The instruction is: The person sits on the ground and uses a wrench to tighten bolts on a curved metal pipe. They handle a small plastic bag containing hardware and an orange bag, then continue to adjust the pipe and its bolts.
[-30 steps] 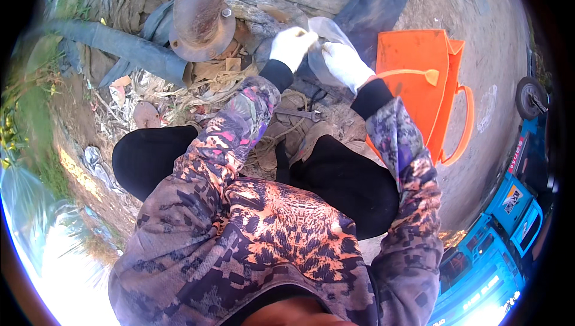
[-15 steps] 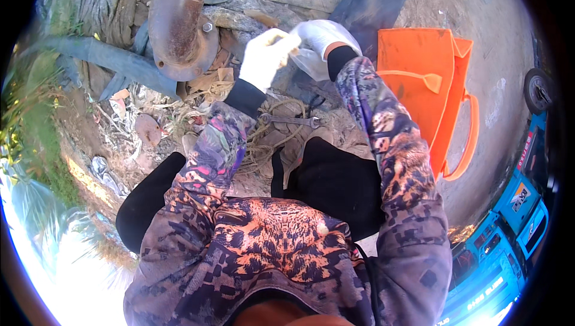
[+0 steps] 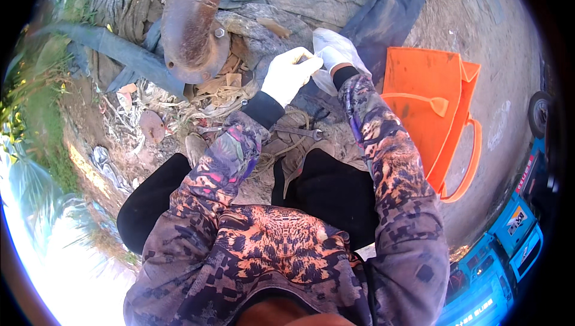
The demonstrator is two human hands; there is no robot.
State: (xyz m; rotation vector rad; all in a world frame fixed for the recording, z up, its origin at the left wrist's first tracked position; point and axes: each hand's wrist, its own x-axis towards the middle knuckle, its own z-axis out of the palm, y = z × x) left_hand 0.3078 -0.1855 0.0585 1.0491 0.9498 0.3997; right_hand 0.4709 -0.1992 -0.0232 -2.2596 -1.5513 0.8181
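Observation:
Both my hands are out in front of me over the littered ground. My left hand (image 3: 290, 75), in a cream-white glove with a dark cuff, is closed in a pinch at the edge of a white glove (image 3: 333, 43). That glove sits loosely over my right hand (image 3: 342, 62), with a flap hanging beside it. Bare skin shows at the right wrist above the dark cuff. Inside the loose glove, the right fingers cannot be made out. Below the hands a metal wrench (image 3: 299, 131) lies on the ground beside pale rope (image 3: 291, 146).
A rusty flanged pipe (image 3: 194, 32) with a bolt rises at the upper left. An orange bag (image 3: 413, 77) stands to my right. Dark sheeting (image 3: 389, 5) spreads at the back, and a blue vehicle (image 3: 485, 290) is at the far right. Green plants (image 3: 45, 116) edge the left.
The view has shifted a little, so the pipe and bag appear slightly lower and farther right. Both hands remain together, the left still pinching at the right glove.

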